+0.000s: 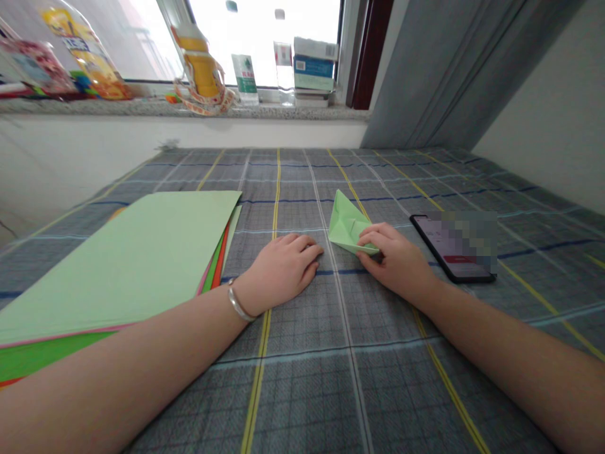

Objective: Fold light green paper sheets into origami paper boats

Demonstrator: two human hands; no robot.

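Observation:
A piece of folded light-green paper (347, 222) with creased, raised flaps is on the plaid cloth, right of centre. My right hand (394, 257) pinches its near right corner between thumb and fingers; the fingers cover part of that edge. To the left of the paper, my left hand (288, 268) rests palm down on the cloth, fingers loosely bent and apart from the paper, holding nothing. A silver bangle (239, 302) circles the left wrist.
A stack of coloured paper sheets (137, 252), pale green on top, lies left. A smartphone (449, 249) with its screen lit lies beyond my right hand. Plaid cloth (307, 391) covers the surface. On the windowsill (265, 112) stand bottles, boxes (314, 66) and snack packets. A grey curtain (439, 63) hangs right.

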